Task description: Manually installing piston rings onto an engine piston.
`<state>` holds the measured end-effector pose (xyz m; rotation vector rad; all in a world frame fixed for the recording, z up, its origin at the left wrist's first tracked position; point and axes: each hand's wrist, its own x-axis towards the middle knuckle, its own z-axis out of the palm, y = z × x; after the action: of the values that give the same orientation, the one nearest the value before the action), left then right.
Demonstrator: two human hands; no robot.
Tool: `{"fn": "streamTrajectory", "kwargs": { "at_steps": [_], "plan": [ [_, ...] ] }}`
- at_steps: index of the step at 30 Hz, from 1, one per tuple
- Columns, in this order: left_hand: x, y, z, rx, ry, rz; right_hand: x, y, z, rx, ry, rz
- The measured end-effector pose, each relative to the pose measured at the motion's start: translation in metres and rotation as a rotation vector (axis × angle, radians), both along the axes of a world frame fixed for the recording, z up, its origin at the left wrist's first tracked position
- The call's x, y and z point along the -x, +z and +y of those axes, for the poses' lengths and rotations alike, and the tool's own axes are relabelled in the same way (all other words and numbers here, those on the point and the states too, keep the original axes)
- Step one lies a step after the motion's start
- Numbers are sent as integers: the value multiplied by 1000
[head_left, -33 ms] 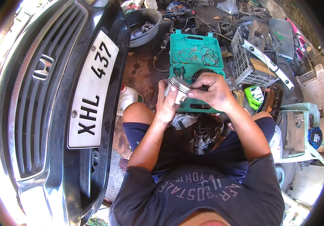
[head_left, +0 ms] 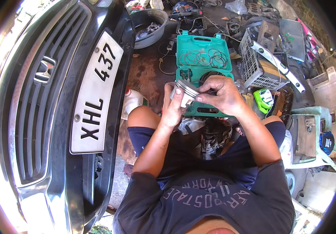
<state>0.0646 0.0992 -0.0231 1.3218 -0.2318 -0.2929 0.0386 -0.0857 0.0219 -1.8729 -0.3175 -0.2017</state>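
My left hand (head_left: pixel 171 108) is closed round a silver engine piston (head_left: pixel 187 90), its thumb along the near side. The piston is tilted, with ring grooves near its crown. From the right, my right hand (head_left: pixel 223 95) pinches at the grooved edge with thumb and index finger. Whether a thin ring sits between those fingertips is too small to make out. Beneath both hands lies an open teal plastic case (head_left: pixel 197 40). Several thin piston rings (head_left: pixel 214 58) rest in its lid, and my hands partly cover its lower half.
A black car front with a grille (head_left: pixel 29 101) stands close on the left. A grey basin (head_left: pixel 158 33) of metal parts is at the back. On the right are a grey crate (head_left: pixel 250 58), a green box (head_left: pixel 263 100) and a pale green plastic chair (head_left: pixel 316 113).
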Motion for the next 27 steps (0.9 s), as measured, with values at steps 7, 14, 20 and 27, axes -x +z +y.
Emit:
{"fn": "streamTrajectory", "kwargs": {
  "at_steps": [7,14,20,27],
  "plan": [
    [-5,-3,0,202,-144,194,-1,-2,-5,33,45,-98],
    [-5,0,1,144,-151,229,0,3,-7,25,83,32],
    [-10,7,8,346,-374,574,0,2,-33,110,88,164],
    [-8,13,9,283,-371,353,-2,19,-52,233,13,200]
  ]
}}
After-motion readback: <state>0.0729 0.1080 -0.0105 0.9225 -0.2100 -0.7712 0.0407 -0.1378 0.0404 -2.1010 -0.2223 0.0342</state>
